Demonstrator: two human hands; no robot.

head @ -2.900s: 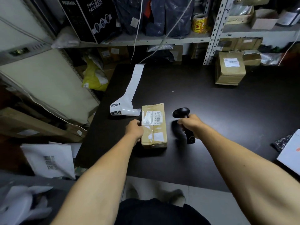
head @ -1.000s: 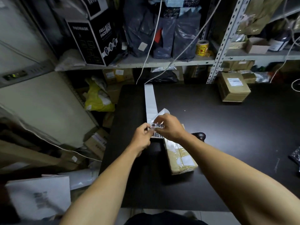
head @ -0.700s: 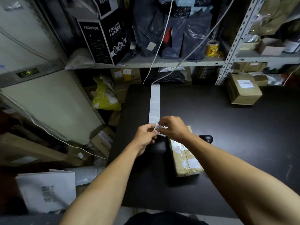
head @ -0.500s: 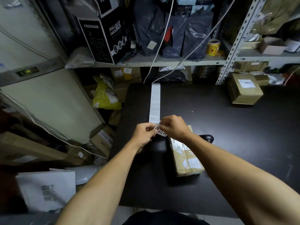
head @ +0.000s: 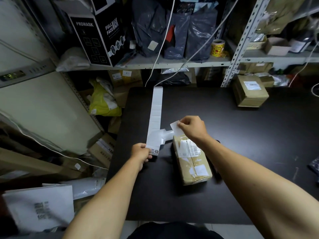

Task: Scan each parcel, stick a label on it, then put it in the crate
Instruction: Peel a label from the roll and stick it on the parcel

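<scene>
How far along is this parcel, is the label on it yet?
Not yet. The right hand pinches a peeled label above the parcel, while the left hand holds the label strip down. Whether it was scanned can't be told. Sticking and crating remain; no crate shows.

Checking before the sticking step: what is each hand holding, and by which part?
The right hand pinches a peeled label by its right edge, above the parcel. The left hand grips the label strip at its near end.
</scene>
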